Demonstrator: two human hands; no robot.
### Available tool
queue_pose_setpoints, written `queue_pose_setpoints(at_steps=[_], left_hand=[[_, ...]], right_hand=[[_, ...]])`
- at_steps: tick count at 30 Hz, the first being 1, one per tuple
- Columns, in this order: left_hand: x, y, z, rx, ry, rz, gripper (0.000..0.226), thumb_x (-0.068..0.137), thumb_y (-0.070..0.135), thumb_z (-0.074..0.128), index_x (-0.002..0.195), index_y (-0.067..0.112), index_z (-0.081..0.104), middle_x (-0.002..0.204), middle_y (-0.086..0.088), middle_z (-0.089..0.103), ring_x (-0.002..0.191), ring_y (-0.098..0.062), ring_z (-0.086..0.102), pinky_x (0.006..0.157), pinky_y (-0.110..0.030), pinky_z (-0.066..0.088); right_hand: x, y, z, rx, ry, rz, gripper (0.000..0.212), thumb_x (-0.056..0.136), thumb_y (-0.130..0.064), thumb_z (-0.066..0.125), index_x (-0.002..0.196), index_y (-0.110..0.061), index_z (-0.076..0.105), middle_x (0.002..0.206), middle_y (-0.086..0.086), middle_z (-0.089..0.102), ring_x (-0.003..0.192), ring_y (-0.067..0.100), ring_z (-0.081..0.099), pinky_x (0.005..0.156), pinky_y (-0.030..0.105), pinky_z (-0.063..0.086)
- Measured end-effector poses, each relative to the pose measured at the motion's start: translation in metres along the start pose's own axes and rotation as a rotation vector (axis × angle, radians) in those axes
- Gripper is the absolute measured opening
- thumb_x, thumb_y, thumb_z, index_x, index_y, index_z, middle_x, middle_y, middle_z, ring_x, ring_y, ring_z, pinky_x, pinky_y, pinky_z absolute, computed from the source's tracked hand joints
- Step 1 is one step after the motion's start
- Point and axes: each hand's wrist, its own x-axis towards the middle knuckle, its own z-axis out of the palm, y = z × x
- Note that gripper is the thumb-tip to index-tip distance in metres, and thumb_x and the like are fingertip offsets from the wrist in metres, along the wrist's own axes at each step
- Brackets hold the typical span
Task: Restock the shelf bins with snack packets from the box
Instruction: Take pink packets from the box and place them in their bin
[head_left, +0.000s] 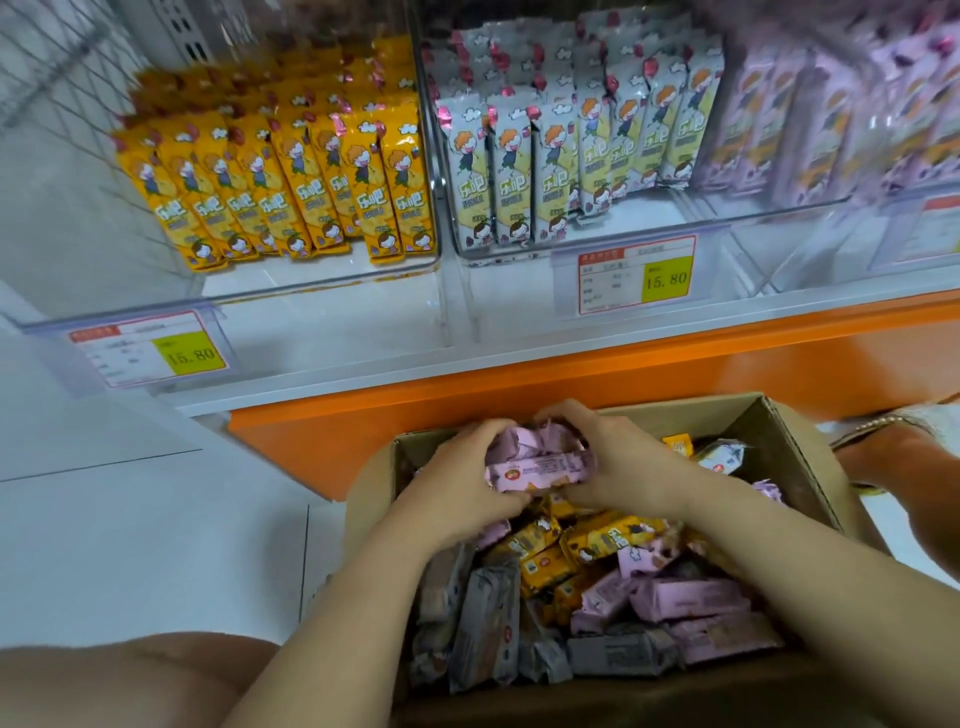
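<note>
Box below: left hand and right hand clasp stacked pink packets; these could slide apart and drop on lifting.

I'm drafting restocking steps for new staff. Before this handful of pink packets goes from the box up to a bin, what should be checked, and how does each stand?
1. Left hand and right hand both grip the bundle of pink foil snack packets: ok.
2. Bundle clear of the loose packets in the open brown cardboard box: cannot tell.
3. Clear plastic bin of pink packets, at far right, matches the colour: ok.
4. Free room in that bin: cannot tell, blurred.
</note>
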Motion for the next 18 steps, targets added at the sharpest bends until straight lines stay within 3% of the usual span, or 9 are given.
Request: queue_pose_setpoints(at_steps=[4, 8, 10, 13, 16, 18], left_hand=[[-0.015, 0.038, -0.020, -0.063, 0.037, 0.101, 0.066, 0.076, 0.019, 0.078, 0.132, 0.030, 0.044, 0.116, 0.015, 0.056, 0.095, 0.000, 0.058, 0.073, -0.005, 0.043], [-0.035, 0.076, -0.041, -0.179, 0.075, 0.201, 0.060, 0.076, 0.029, 0.079, 0.124, 0.041, 0.045, 0.115, 0.020, 0.062, 0.095, 0.007, 0.062, 0.082, -0.013, 0.050], [-0.044, 0.096, -0.051, -0.261, 0.110, 0.249, 0.057, 0.075, 0.028, 0.080, 0.121, 0.040, 0.049, 0.111, 0.020, 0.065, 0.093, 0.003, 0.066, 0.083, -0.018, 0.052], [-0.053, 0.127, -0.066, -0.358, 0.153, 0.346, 0.046, 0.076, 0.018, 0.077, 0.110, 0.037, 0.053, 0.105, 0.018, 0.068, 0.089, -0.001, 0.068, 0.075, -0.014, 0.051], [-0.056, 0.160, -0.079, -0.351, 0.144, 0.438, 0.052, 0.076, 0.024, 0.078, 0.120, 0.035, 0.051, 0.111, 0.013, 0.067, 0.096, -0.004, 0.067, 0.085, -0.027, 0.055], [-0.055, 0.183, -0.086, -0.321, 0.171, 0.509, 0.053, 0.075, 0.029, 0.079, 0.116, 0.044, 0.048, 0.112, 0.018, 0.062, 0.094, 0.005, 0.064, 0.083, -0.019, 0.053]], right_hand=[[-0.024, -0.026, -0.031, 0.067, 0.063, -0.065, 0.069, 0.072, -0.008, 0.077, 0.129, -0.025, 0.042, 0.099, -0.014, 0.058, 0.078, -0.007, 0.059, 0.062, 0.010, 0.045], [-0.052, -0.051, -0.067, 0.178, 0.126, -0.124, 0.068, 0.075, -0.012, 0.079, 0.128, -0.034, 0.041, 0.115, -0.014, 0.059, 0.103, 0.000, 0.059, 0.082, 0.021, 0.052], [-0.065, -0.062, -0.084, 0.246, 0.163, -0.137, 0.068, 0.075, -0.015, 0.079, 0.128, -0.037, 0.042, 0.117, -0.013, 0.058, 0.106, 0.000, 0.058, 0.081, 0.023, 0.054], [-0.080, -0.079, -0.107, 0.210, 0.276, -0.191, 0.070, 0.070, -0.028, 0.079, 0.127, -0.045, 0.043, 0.119, -0.009, 0.056, 0.108, 0.005, 0.057, 0.083, 0.033, 0.055], [-0.093, -0.091, -0.130, 0.204, 0.366, -0.221, 0.070, 0.071, -0.027, 0.081, 0.126, -0.049, 0.043, 0.123, -0.006, 0.052, 0.109, 0.006, 0.055, 0.087, 0.040, 0.053], [-0.102, -0.095, -0.146, 0.210, 0.406, -0.255, 0.069, 0.074, -0.029, 0.080, 0.128, -0.050, 0.042, 0.127, -0.009, 0.050, 0.114, 0.006, 0.053, 0.091, 0.041, 0.050]])
